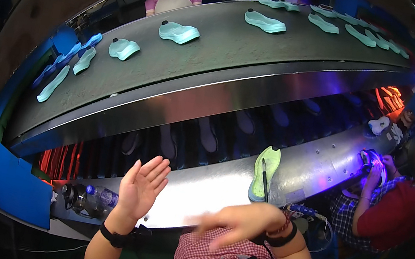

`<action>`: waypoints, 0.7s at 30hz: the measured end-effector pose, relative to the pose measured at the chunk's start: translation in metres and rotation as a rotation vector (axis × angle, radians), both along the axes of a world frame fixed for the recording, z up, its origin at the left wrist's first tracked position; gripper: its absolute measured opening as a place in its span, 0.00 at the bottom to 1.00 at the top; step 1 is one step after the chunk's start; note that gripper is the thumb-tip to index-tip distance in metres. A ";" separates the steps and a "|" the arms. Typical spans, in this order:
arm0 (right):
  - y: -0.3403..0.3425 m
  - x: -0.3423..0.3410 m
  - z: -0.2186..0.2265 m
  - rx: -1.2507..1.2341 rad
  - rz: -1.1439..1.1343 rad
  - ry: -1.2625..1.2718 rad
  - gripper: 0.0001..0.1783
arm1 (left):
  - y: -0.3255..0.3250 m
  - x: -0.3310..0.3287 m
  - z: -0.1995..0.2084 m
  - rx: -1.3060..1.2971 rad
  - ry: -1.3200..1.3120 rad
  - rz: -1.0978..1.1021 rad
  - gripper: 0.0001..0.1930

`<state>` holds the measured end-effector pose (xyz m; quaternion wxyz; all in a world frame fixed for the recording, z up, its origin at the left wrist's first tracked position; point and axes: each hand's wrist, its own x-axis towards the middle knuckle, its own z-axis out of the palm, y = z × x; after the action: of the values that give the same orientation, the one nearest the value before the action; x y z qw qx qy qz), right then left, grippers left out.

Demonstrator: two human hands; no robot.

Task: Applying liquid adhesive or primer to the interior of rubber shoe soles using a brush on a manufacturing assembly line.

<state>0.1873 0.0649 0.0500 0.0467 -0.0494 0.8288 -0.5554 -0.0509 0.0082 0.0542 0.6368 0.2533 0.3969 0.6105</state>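
Observation:
My left hand [141, 189] is raised over the metal ledge, palm showing and fingers stretched out, with nothing in it. Lower and to the right, my right hand [241, 222] hovers above my checked apron, slightly blurred; its fingers are extended and apart, and I see nothing in them. Just beyond the right hand, a yellow-green shoe sole [258, 177] lies on the shiny metal ledge [192, 187]. A thin black brush or pen-like stick [265, 179] rests lengthwise across the sole. Neither hand touches the sole or the stick.
Pale turquoise soles, among them one sole [179, 33], lie spaced along the upper belt [134, 76]. Dim soles show on the lower level, with red glow at both ends. A clear bottle [104, 195] lies at left. A co-worker [393, 215] handles a violet-lit shoe at right.

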 end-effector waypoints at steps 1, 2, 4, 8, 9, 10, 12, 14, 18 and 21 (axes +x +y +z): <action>-0.001 -0.002 0.005 -0.015 -0.121 0.003 0.30 | -0.002 -0.003 0.002 -0.008 -0.001 0.004 0.31; -0.003 -0.004 0.010 -0.029 -0.244 0.003 0.31 | -0.003 -0.006 0.005 -0.082 -0.025 0.058 0.31; -0.006 -0.005 0.015 0.070 -0.320 0.156 0.35 | -0.008 -0.017 0.013 -0.095 0.015 0.081 0.30; 0.006 0.006 -0.007 -0.180 0.323 0.093 0.42 | -0.027 -0.057 0.030 0.011 0.106 0.287 0.26; 0.017 0.005 -0.022 -0.317 0.282 0.265 0.41 | -0.033 -0.070 0.032 0.017 0.216 0.332 0.25; 0.030 0.004 -0.039 -0.530 0.206 0.396 0.40 | -0.038 -0.086 0.034 0.036 0.279 0.435 0.23; 0.058 -0.005 -0.080 -1.111 -0.195 0.316 0.37 | -0.048 -0.124 0.035 0.094 0.536 0.517 0.20; 0.059 -0.033 -0.131 -0.335 -0.711 -0.001 0.38 | -0.057 -0.169 0.036 0.020 0.738 0.584 0.16; 0.038 -0.051 -0.222 0.657 -0.733 -0.545 0.39 | -0.064 -0.275 0.033 -0.010 0.764 0.804 0.23; 0.034 -0.057 -0.259 0.811 -0.723 -0.434 0.40 | -0.062 -0.370 0.041 -0.166 1.187 0.964 0.30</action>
<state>0.1304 0.0991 -0.2093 0.0381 0.3732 0.9108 -0.1721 -0.4208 -0.0543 0.0956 -0.0027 0.2890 0.7832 0.5504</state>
